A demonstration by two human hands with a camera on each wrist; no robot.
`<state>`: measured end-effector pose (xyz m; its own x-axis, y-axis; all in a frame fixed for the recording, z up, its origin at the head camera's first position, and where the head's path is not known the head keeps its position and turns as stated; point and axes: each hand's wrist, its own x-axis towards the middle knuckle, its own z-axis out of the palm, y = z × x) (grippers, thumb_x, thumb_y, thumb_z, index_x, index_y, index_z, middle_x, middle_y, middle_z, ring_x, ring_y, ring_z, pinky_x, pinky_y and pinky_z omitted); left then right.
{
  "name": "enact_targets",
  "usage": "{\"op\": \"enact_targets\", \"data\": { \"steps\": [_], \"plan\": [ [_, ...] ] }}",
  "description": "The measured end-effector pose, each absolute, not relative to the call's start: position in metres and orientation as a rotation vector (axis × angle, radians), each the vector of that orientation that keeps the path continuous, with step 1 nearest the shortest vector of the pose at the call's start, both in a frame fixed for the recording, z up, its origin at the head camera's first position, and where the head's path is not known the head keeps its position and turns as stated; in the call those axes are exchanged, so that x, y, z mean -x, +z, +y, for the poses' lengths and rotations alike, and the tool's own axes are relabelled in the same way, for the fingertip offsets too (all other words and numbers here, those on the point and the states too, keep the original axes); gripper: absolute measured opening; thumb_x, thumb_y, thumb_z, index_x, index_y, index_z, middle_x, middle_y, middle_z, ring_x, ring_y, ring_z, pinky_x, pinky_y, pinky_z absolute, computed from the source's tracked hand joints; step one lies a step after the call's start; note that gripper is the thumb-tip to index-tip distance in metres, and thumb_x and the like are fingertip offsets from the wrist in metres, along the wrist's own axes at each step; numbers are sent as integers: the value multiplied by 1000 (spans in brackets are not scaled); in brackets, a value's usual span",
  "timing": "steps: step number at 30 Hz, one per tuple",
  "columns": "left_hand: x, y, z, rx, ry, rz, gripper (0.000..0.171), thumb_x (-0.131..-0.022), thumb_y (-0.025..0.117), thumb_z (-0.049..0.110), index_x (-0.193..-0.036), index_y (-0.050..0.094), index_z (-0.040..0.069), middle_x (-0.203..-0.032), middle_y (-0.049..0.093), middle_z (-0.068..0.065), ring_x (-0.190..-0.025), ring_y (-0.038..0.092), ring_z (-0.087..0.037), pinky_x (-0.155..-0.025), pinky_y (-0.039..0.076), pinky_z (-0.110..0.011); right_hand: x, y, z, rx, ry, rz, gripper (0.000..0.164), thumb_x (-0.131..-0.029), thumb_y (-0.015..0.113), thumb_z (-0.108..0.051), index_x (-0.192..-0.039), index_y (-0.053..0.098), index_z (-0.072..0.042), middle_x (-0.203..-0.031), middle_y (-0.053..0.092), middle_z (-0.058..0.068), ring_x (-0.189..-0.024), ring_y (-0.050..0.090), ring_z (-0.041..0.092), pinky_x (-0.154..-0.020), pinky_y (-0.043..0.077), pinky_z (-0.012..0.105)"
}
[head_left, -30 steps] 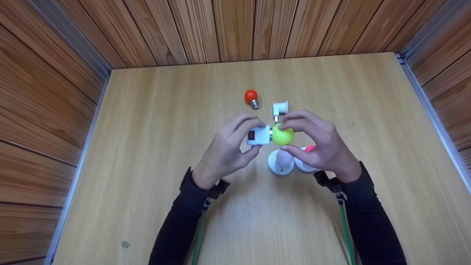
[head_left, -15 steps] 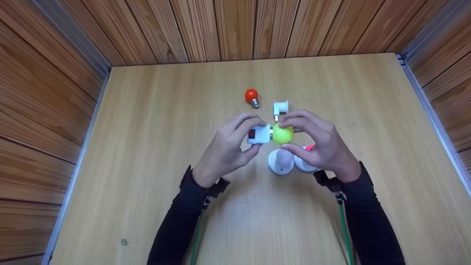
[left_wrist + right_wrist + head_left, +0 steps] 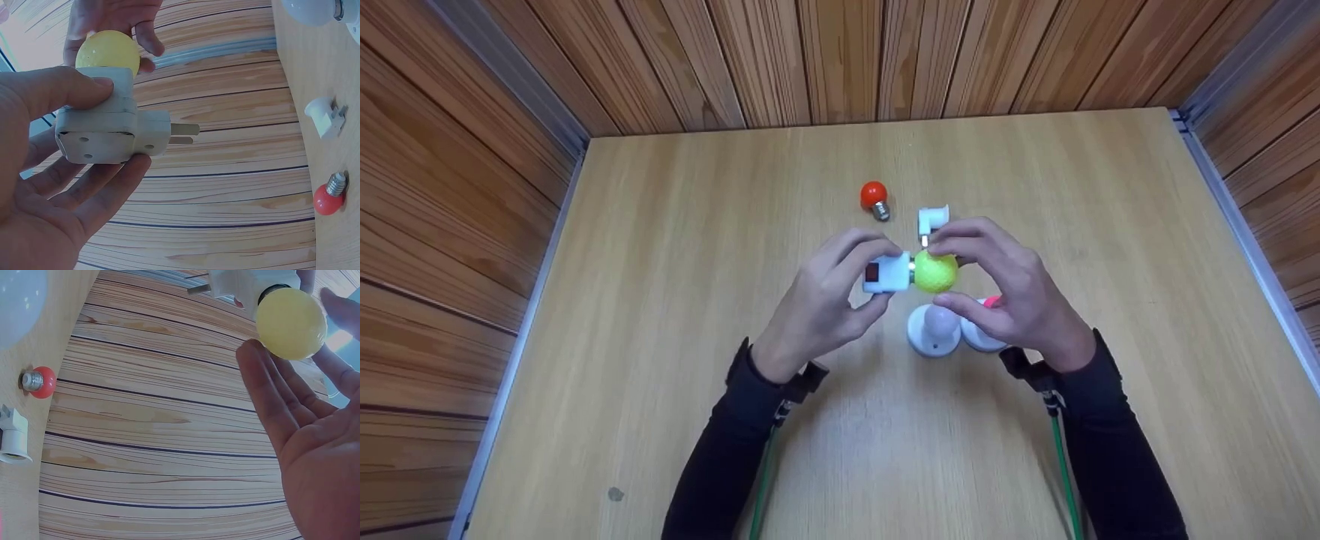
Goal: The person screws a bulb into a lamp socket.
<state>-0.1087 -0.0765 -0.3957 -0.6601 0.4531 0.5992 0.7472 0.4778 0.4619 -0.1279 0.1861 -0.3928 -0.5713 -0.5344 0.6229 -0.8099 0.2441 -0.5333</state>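
Note:
My left hand (image 3: 829, 289) grips a white plug-in lamp socket (image 3: 887, 274) with a dark red switch, thumb on one side and fingers on the other. Flat metal prongs (image 3: 185, 133) stick out of the socket in the left wrist view. A yellow light bulb (image 3: 935, 271) sits at the socket's open end; a bit of its metal base shows between them. My right hand (image 3: 1012, 289) has its fingers and thumb curled round the bulb's globe (image 3: 291, 324). How firmly they press on it is hard to tell.
Beyond the hands lie a red bulb (image 3: 874, 195) and a white angled plug socket (image 3: 933, 219). Below the right hand stand a white bulb on a round base (image 3: 934, 331) and another round base (image 3: 981, 334) with a pink bulb, partly hidden. Wood-panelled walls (image 3: 840, 60) surround the table.
The right hand's fingers shift slightly at the yellow bulb. The left hand keeps the socket in nearly the same place, and the things on the table stay put.

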Motion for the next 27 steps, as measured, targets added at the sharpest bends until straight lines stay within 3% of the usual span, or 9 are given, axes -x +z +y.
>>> {"op": "enact_targets", "data": {
  "steps": [5, 10, 20, 27],
  "plan": [
    [109, -395, -76, 1000, -1024, -2322, 43, -91, 82, 11, -130, 66, 3, -127, 69, -10, -109, 67, -20, -95, 61, -23, 131, -393, 183, -1250, 1271, -2064, 57, -99, 74, -43, -127, 67, 6, -129, 63, 27, -124, 65, 26, -110, 55, 19],
    [109, -395, -76, 1000, -1036, -2312, 42, -92, 80, 10, -131, 65, 3, -127, 68, -11, -108, 66, -21, -94, 62, -23, 132, -396, 180, -1286, 1323, -1912, 48, -92, 84, -32, -116, 70, 7, -127, 60, 34, -125, 65, 30, -114, 56, 28],
    [109, -394, -77, 1000, -1067, -2314, 43, -94, 79, 12, -132, 64, 3, -130, 68, -11, -111, 66, -20, -97, 61, -23, 129, -394, 179, -1330, 1230, -1956, 21, -97, 78, -16, -110, 75, 0, -125, 63, 30, -124, 67, 25, -115, 55, 23],
    [109, -395, -76, 1016, -1058, -2296, 42, -93, 79, 10, -131, 64, 2, -127, 69, -11, -108, 67, -20, -95, 62, -23, 130, -395, 178, -1327, 1243, -1928, 17, -96, 77, -10, -107, 76, 2, -120, 66, 29, -122, 69, 21, -112, 56, 21]
  ]
}}
